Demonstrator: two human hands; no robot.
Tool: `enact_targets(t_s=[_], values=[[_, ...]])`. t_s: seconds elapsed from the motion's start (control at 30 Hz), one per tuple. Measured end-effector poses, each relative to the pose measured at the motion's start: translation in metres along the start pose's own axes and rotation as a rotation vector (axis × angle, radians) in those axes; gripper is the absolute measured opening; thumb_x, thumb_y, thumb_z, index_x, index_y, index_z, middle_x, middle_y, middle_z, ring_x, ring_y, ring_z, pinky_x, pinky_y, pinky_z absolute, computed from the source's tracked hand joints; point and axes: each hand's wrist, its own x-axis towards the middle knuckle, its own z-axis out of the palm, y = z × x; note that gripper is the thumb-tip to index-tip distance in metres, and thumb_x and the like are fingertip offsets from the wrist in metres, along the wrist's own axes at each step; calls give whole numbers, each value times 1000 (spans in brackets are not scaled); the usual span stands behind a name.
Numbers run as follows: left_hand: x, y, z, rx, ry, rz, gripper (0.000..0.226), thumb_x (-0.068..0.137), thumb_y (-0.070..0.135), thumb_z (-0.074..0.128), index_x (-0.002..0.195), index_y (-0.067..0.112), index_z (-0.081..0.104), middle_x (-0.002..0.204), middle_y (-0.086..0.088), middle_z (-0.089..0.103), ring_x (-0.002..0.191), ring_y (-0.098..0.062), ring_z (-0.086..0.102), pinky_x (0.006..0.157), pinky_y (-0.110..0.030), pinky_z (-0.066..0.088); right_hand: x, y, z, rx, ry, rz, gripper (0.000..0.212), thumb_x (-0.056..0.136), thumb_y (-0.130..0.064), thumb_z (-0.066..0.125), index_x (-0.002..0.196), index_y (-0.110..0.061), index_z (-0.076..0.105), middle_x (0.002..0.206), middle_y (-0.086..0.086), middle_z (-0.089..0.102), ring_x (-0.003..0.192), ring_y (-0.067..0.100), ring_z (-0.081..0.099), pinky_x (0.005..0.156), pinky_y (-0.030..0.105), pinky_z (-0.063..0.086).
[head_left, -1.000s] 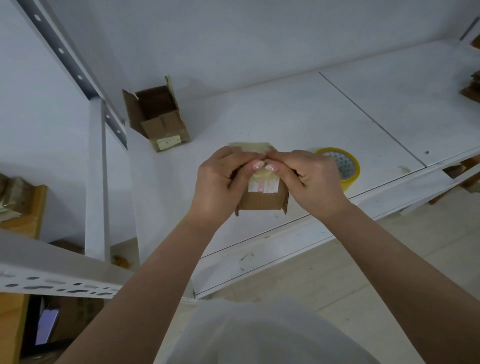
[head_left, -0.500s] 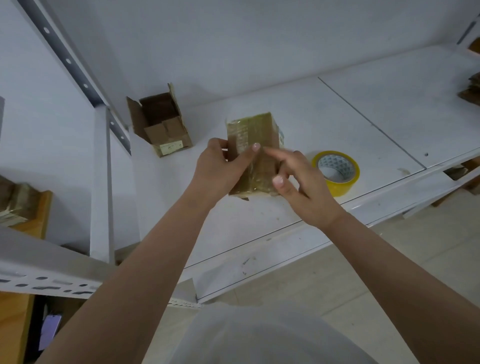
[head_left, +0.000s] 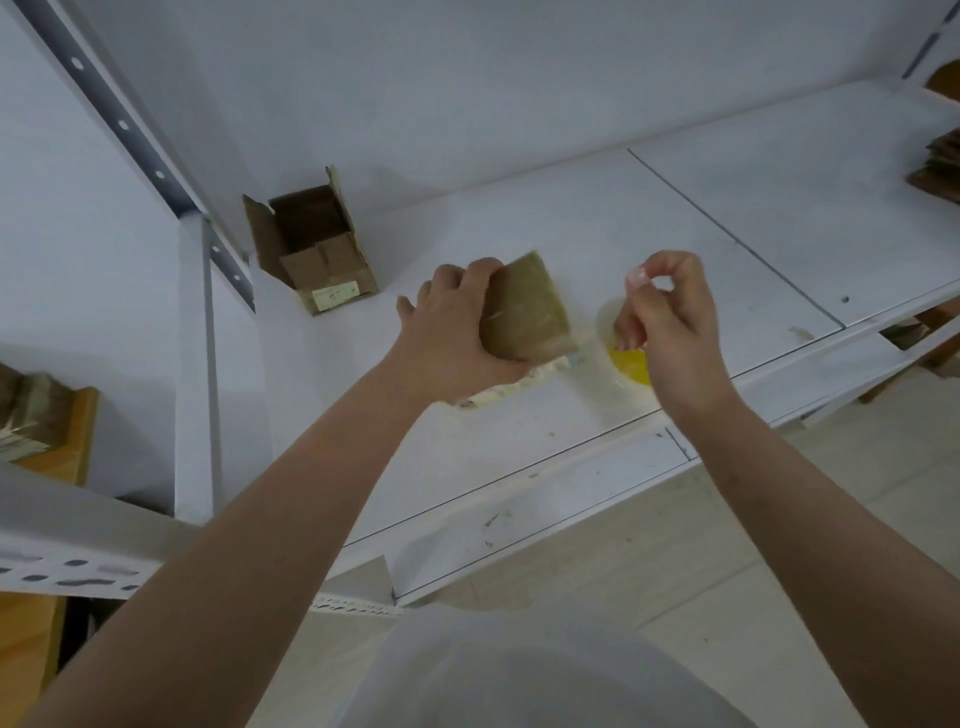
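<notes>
My left hand (head_left: 452, 332) grips a small brown cardboard box (head_left: 527, 312) wrapped in shiny tape, held tilted just above the white shelf (head_left: 545, 218). To its right, my right hand (head_left: 670, 317) is raised with thumb and forefinger pinched together on a blurred strip of clear tape (head_left: 597, 343). The strip runs down towards the box's lower right corner. A yellow tape roll (head_left: 631, 364) lies on the shelf, mostly hidden behind my right hand.
An open empty cardboard box (head_left: 317, 249) stands at the shelf's back left beside the white metal upright (head_left: 195, 364). Flattened cardboard (head_left: 940, 166) is stacked at the far right. A wooden piece with cardboard on it (head_left: 52, 421) sits at lower left. The shelf's front edge runs below my hands.
The box was turned over and lowered to the left in my left hand. My right hand left the box face and moved right and up, pulling a clear strip away.
</notes>
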Motion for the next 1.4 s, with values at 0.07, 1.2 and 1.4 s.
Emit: enact_targets(t_s=[0.07,1.2,1.4], values=[[3,-8,-5,177,-75,158,94,62,47,81,142,39,31,132,-3,36,126,-31,33,110,-52,20,7,-2,-11,-56,36,-13,13,91,-28,51,93,-18,45,53,-4,46,54,17,44,59,28,42],[-39,-47,64,-348,217,117,37,74,22,80,111,22,73,124,5,56,118,-25,45,101,-12,28,-9,63,11,-721,-503,-263,60,73,-33,79,127,-13,63,80,13,66,77,29,56,67,46,51],[-40,-44,74,-211,407,214,30,74,18,79,104,15,76,113,-8,68,99,-35,58,87,-37,48,-13,62,14,-883,-468,-576,46,77,-26,73,114,1,70,61,10,61,58,28,56,56,28,45]])
